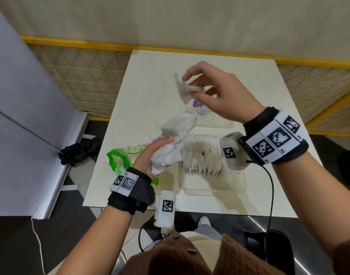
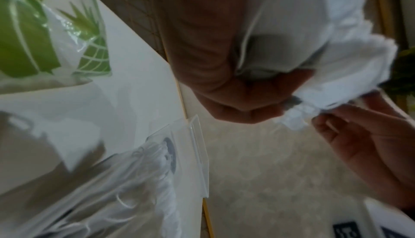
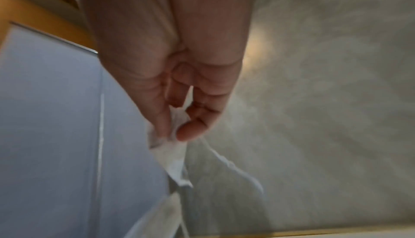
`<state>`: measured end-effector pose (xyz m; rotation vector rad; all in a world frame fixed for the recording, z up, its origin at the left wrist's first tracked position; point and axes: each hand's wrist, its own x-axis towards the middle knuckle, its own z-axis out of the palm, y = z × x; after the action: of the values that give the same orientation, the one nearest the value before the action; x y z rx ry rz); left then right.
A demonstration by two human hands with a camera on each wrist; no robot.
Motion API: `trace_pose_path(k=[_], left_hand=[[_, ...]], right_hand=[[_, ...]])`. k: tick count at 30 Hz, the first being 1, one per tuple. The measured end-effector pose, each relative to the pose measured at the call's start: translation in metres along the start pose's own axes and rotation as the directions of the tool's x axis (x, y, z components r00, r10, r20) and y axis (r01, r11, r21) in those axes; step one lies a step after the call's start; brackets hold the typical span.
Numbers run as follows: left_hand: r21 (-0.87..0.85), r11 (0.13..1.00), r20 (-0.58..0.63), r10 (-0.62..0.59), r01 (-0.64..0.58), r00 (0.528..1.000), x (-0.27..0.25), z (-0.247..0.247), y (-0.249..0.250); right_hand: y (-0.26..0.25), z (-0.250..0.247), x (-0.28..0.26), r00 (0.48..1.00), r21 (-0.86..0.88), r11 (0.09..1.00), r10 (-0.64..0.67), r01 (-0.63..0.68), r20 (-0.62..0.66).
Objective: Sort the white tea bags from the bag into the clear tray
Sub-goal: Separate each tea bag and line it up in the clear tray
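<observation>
My left hand (image 1: 160, 144) grips a bunch of white tea bags (image 1: 179, 124) above the table, just left of the clear tray (image 1: 213, 187). A row of tea bags (image 1: 202, 158) stands in the tray. My right hand (image 1: 192, 90) is raised over the table's far half and pinches a single white tea bag (image 1: 183, 90) between thumb and fingers. The green-printed plastic bag (image 1: 120, 157) lies crumpled at the table's left edge. In the left wrist view my left hand (image 2: 247, 106) clutches the bunch (image 2: 314, 37). In the right wrist view my right hand (image 3: 172, 130) pinches the tea bag (image 3: 172, 156).
The tray's clear lid with a purple round label (image 1: 200, 108) lies behind the tray. The white table (image 1: 150, 66) is small, with a yellow-framed mesh fence (image 1: 80, 76) behind and beside it. A pale panel (image 1: 21, 116) stands at the left.
</observation>
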<state>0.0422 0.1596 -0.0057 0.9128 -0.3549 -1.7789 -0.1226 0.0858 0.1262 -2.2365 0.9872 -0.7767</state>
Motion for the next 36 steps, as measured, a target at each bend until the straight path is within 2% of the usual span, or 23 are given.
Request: trace_pose_path(k=[3,4,5,6,7,8,9,10,11,12,14,16,18,19,21,22,24,27,29,33,36], left_hand=[[-0.084,0.991,-0.017,-0.106,0.105,0.994,-0.001,0.002,0.003],[-0.090,0.992,-0.033,-0.089,0.086,0.996,0.001,0.000,0.004],[-0.110,0.992,-0.121,-0.080,0.067,0.989,0.001,-0.001,0.007],[-0.148,0.979,-0.107,-0.155,0.139,0.982,0.002,-0.006,0.007],[-0.234,0.934,0.013,-0.274,0.270,0.962,0.000,-0.008,0.008],[-0.260,0.896,0.176,-0.323,0.361,0.930,-0.001,-0.009,0.008],[-0.197,0.899,0.228,-0.345,0.390,0.910,0.001,-0.021,0.008],[-0.145,0.905,0.296,-0.345,0.399,0.891,0.000,-0.027,0.008],[-0.112,0.899,0.398,-0.349,0.422,0.849,0.001,-0.029,0.008],[-0.089,0.914,0.445,-0.319,0.395,0.837,0.001,-0.028,0.013],[-0.122,0.946,0.409,-0.227,0.299,0.884,0.002,-0.025,0.017],[-0.149,0.956,0.337,-0.190,0.252,0.922,0.002,-0.026,0.022],[-0.141,0.968,0.196,-0.179,0.208,0.964,-0.001,-0.017,0.023],[-0.154,0.965,0.146,-0.190,0.212,0.971,0.001,-0.012,0.019],[-0.119,0.976,-0.034,-0.188,0.183,0.982,-0.003,-0.002,0.016],[-0.097,0.983,-0.060,-0.161,0.155,0.985,-0.005,-0.001,0.017],[-0.142,0.967,0.137,-0.192,0.211,0.972,-0.006,0.003,0.015],[-0.198,0.971,0.335,-0.061,0.134,0.940,-0.007,0.011,0.014],[-0.076,0.992,0.326,-0.075,0.105,0.942,-0.001,0.012,0.008],[-0.024,0.997,0.274,-0.063,0.073,0.960,0.004,0.013,0.000],[0.066,0.998,0.146,0.008,-0.018,0.989,0.004,0.014,0.000]], right_hand=[[-0.012,0.015,0.004,0.974,-0.071,0.985,-0.144,0.159,0.172],[-0.011,0.018,0.004,0.956,-0.111,0.976,-0.154,0.186,0.248],[-0.010,0.019,0.004,0.939,-0.151,0.969,-0.142,0.197,0.314],[-0.009,0.018,0.003,0.923,-0.181,0.963,-0.122,0.199,0.365],[-0.008,0.017,0.002,0.907,-0.189,0.962,-0.107,0.198,0.406],[-0.007,0.016,0.000,0.893,-0.173,0.967,-0.096,0.189,0.439],[-0.006,0.014,-0.002,0.881,-0.147,0.974,-0.085,0.172,0.465],[-0.006,0.013,-0.004,0.871,-0.123,0.981,-0.072,0.150,0.487],[-0.006,0.012,-0.005,0.860,-0.113,0.985,-0.054,0.128,0.507],[-0.006,0.010,-0.006,0.848,-0.121,0.985,-0.040,0.121,0.528],[-0.004,0.011,-0.009,0.829,-0.159,0.974,-0.047,0.163,0.558],[-0.002,0.015,-0.011,0.834,-0.167,0.956,-0.115,0.240,0.540],[-0.001,0.018,-0.011,0.869,-0.179,0.940,-0.180,0.290,0.461],[0.000,0.017,-0.011,0.887,-0.190,0.935,-0.200,0.300,0.416],[0.002,0.013,-0.010,0.908,-0.211,0.923,-0.238,0.322,0.344],[0.003,0.011,-0.009,0.913,-0.225,0.916,-0.251,0.331,0.322],[0.005,0.006,-0.006,0.913,-0.252,0.900,-0.276,0.355,0.300],[0.009,0.005,-0.006,0.911,-0.257,0.895,-0.284,0.363,0.300],[0.012,0.007,-0.007,0.919,-0.231,0.913,-0.263,0.336,0.295],[0.014,0.008,-0.014,0.938,-0.188,0.945,-0.209,0.266,0.277],[0.011,-0.005,-0.019,0.963,-0.065,0.997,-0.023,0.042,0.268]])
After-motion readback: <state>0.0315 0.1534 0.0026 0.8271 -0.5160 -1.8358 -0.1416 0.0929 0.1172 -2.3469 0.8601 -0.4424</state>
